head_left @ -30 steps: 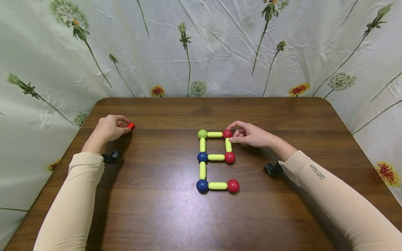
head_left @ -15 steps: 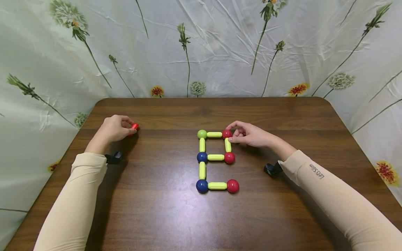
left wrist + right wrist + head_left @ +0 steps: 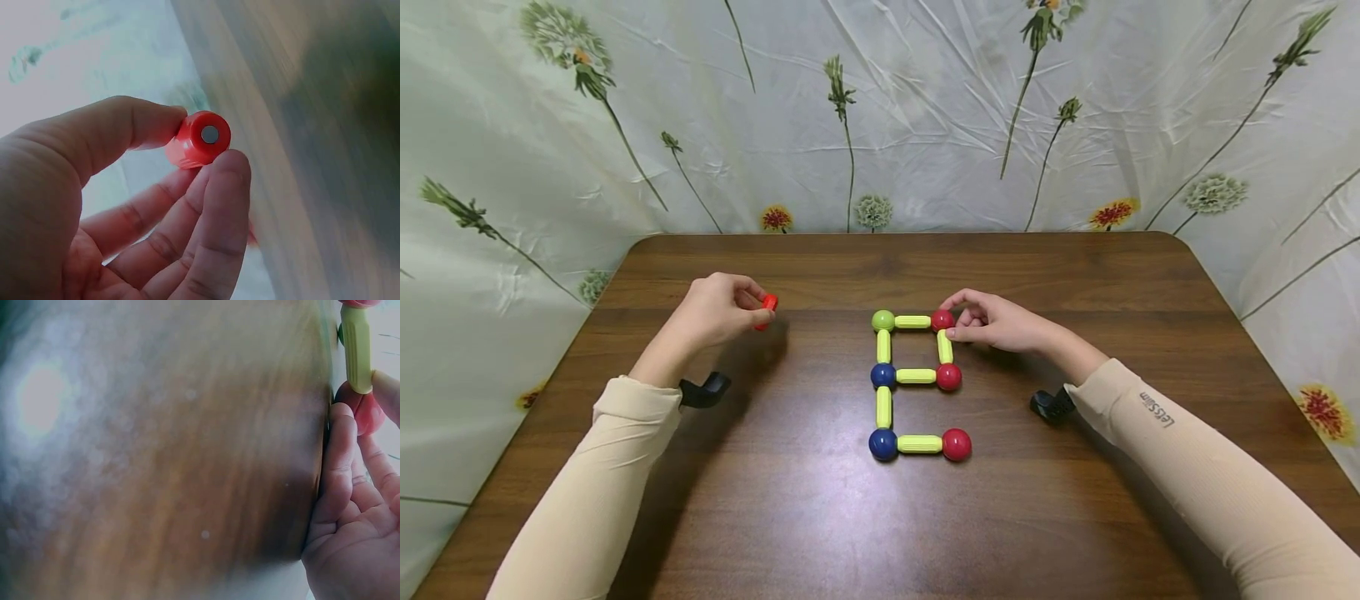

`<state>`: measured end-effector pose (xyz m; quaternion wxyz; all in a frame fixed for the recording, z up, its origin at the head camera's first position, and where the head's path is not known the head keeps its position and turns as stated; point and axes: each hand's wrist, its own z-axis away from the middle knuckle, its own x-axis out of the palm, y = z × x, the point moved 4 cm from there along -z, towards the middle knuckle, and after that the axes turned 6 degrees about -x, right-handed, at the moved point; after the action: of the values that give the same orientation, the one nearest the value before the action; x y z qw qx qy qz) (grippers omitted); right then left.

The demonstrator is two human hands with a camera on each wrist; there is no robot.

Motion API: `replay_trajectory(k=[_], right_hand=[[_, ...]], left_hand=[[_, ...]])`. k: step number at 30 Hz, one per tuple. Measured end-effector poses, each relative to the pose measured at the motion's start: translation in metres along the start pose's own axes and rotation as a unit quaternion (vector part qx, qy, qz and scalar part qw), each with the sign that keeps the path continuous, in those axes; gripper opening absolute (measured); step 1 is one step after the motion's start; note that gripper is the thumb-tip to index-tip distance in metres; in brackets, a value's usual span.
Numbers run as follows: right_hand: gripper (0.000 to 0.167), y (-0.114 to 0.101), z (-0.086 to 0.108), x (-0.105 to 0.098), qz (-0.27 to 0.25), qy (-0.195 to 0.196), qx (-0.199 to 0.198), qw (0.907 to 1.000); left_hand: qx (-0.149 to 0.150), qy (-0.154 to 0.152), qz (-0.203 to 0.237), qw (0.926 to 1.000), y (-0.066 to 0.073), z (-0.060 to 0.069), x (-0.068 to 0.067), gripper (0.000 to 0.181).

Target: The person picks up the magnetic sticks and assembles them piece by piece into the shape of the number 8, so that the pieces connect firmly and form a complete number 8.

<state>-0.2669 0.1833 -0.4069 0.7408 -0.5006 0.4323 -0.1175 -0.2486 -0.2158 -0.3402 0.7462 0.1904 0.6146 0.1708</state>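
Note:
Above the table's left half, my left hand (image 3: 718,310) pinches a red magnetic stick (image 3: 770,303) between thumb and fingers. Its round metal end faces the camera in the left wrist view, where the red stick (image 3: 187,145) sits at the fingertips. At the figure's far right corner, my right hand (image 3: 1003,325) holds a red ball (image 3: 942,318), thumb by the yellow stick (image 3: 945,347) below it. The right wrist view shows that ball (image 3: 370,417) touching the yellow stick's end (image 3: 357,350). Yellow sticks join this ball to a green ball (image 3: 883,320) and another red ball (image 3: 949,377).
Flat on the brown table (image 3: 820,517), the figure continues toward me with a middle blue ball (image 3: 883,375), a near blue ball (image 3: 883,444) and a near red ball (image 3: 957,444), linked by yellow sticks. A flowered cloth (image 3: 925,125) hangs behind the table.
My left hand has moved right, toward the figure, with the red stick in its fingers; the stick now stands more upright. The right hand and the figure stay in place.

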Motion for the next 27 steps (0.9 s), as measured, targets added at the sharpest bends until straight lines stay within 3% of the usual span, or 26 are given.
replay_trajectory(k=[9,17,27], right_hand=[[0.044,0.000,0.000,-0.001,0.002,0.005,0.003,1.0000],[0.043,0.001,0.000,-0.001,0.003,0.007,0.005,1.0000],[0.043,0.000,0.000,0.000,0.006,0.007,0.003,1.0000]], left_hand=[[0.033,-0.036,0.052,0.9975,0.047,0.019,0.030,0.022],[0.062,-0.052,0.053,0.9953,0.081,0.036,0.054,0.017],[0.102,-0.087,0.082,0.9875,0.109,0.048,0.080,0.012]])
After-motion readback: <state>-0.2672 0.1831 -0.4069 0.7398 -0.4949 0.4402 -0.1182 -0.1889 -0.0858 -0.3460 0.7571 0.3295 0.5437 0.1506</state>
